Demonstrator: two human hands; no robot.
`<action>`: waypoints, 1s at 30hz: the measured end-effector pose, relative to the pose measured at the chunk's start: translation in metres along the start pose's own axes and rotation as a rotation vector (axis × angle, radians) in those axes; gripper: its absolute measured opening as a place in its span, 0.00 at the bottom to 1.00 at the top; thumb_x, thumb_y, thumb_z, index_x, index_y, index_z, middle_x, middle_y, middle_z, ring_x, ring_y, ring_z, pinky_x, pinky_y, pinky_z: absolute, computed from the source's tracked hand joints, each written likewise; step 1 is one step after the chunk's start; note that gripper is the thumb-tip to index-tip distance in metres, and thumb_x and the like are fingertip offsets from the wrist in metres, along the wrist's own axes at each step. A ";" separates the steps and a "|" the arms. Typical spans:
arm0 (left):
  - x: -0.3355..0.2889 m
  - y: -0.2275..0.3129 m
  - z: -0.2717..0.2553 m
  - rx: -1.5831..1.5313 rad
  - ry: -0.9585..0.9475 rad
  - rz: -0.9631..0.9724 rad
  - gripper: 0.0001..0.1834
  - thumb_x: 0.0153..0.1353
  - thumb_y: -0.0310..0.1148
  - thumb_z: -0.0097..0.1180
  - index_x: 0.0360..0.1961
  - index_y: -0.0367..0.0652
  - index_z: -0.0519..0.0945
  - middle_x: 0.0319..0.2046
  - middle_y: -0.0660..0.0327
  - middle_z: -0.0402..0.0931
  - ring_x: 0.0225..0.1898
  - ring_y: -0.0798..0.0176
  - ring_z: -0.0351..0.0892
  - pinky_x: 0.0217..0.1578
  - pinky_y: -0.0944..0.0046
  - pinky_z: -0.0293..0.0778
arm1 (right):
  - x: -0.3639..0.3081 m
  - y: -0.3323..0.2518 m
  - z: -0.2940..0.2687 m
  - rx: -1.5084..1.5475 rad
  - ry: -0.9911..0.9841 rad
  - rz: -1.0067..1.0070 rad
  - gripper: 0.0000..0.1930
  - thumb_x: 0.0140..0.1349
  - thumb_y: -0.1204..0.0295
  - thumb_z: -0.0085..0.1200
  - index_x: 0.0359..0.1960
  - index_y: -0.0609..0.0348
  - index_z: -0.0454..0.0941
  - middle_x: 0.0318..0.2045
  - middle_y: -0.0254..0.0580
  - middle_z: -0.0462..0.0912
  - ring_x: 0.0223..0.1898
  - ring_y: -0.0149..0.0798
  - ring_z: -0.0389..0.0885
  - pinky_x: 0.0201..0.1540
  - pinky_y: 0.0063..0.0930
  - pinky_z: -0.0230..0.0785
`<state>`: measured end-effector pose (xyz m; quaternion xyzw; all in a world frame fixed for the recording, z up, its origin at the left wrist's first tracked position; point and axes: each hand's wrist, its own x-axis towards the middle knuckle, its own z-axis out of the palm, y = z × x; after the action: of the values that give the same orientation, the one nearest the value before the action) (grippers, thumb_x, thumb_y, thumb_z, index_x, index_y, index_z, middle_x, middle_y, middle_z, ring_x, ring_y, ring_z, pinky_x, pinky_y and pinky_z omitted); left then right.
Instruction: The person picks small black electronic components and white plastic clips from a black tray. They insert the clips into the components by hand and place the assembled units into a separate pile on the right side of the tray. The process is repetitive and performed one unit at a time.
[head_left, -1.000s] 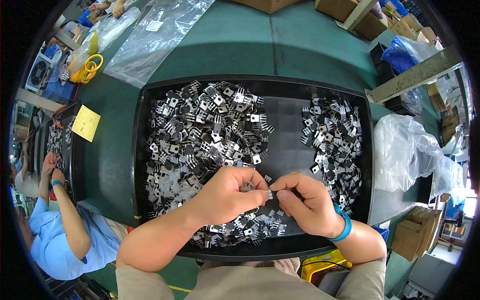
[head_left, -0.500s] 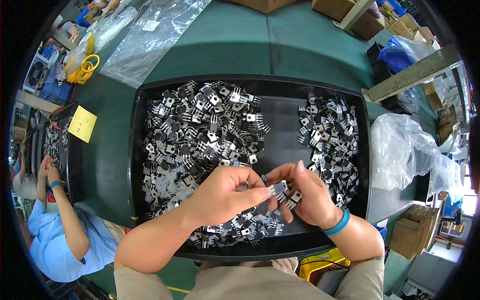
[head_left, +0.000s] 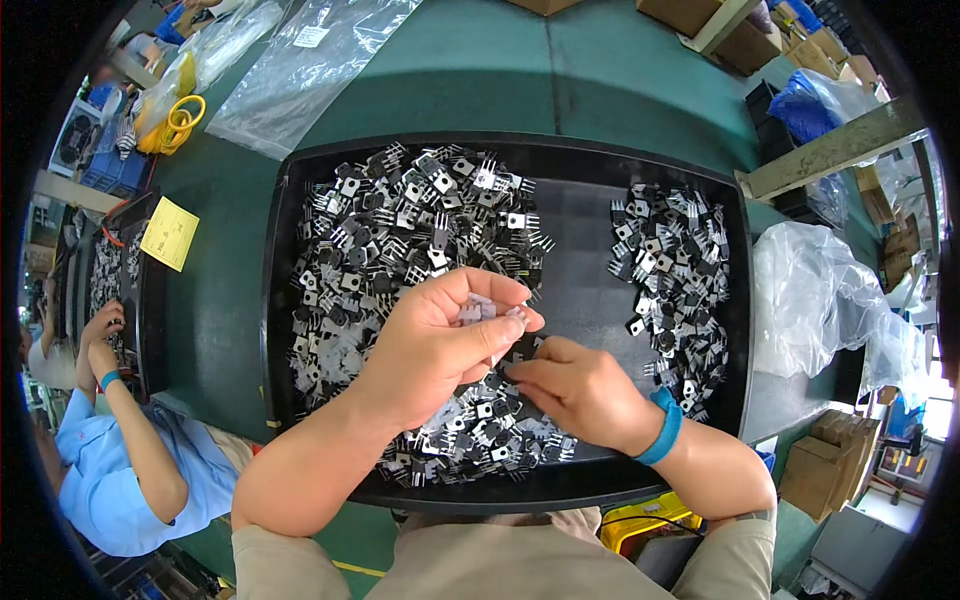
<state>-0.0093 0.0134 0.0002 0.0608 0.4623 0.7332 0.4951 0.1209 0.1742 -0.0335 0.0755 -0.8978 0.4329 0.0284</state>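
Observation:
A black tray [head_left: 610, 172] holds black three-legged transistors with metal tabs. A large transistor pile [head_left: 400, 215] fills its left side; a smaller transistor pile [head_left: 678, 270] lies along the right wall. My left hand [head_left: 425, 335] is curled above the large pile, closed round several small translucent white plastic pieces [head_left: 478, 311], its thumb against the index finger. Similar plastic pieces [head_left: 335, 350] lie loose among the transistors at the left. Palm down, my right hand [head_left: 590, 395] pinches at the large pile's near right edge; whatever its fingertips hold is hidden.
A yellow paper note [head_left: 170, 234] lies left of the tray, and a clear plastic bag [head_left: 310, 75] beyond it. To the right are a crumpled clear bag [head_left: 810, 295] and a metal post [head_left: 830, 150]. A co-worker in blue [head_left: 135, 475] works at another tray on the left.
My right hand has turned from palm up to palm down and dropped to the pile; the transistors it held no longer show. My left hand has moved up, apart from it.

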 end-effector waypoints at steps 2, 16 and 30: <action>0.000 -0.001 -0.002 0.017 -0.015 -0.003 0.12 0.60 0.18 0.54 0.45 0.38 0.76 0.37 0.51 0.79 0.25 0.77 0.67 0.18 0.80 0.56 | 0.002 -0.001 0.008 -0.149 -0.080 -0.068 0.12 0.52 0.76 0.56 0.39 0.55 0.80 0.28 0.40 0.74 0.28 0.42 0.79 0.27 0.34 0.73; 0.001 -0.001 -0.002 0.015 0.006 -0.038 0.11 0.61 0.20 0.53 0.45 0.37 0.76 0.36 0.54 0.79 0.23 0.78 0.65 0.17 0.79 0.54 | 0.004 -0.007 -0.005 -0.485 -0.236 -0.157 0.03 0.51 0.72 0.52 0.28 0.53 0.73 0.26 0.36 0.71 0.27 0.36 0.79 0.24 0.30 0.74; 0.000 -0.001 0.002 0.186 0.007 -0.092 0.12 0.60 0.21 0.55 0.46 0.37 0.77 0.34 0.61 0.79 0.22 0.80 0.65 0.18 0.80 0.56 | 0.003 -0.012 -0.034 0.413 0.184 0.086 0.07 0.56 0.81 0.57 0.35 0.62 0.74 0.26 0.37 0.78 0.26 0.32 0.76 0.31 0.25 0.68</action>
<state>-0.0074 0.0148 0.0008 0.0825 0.5324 0.6639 0.5187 0.1190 0.1933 -0.0028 0.0017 -0.7861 0.6134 0.0756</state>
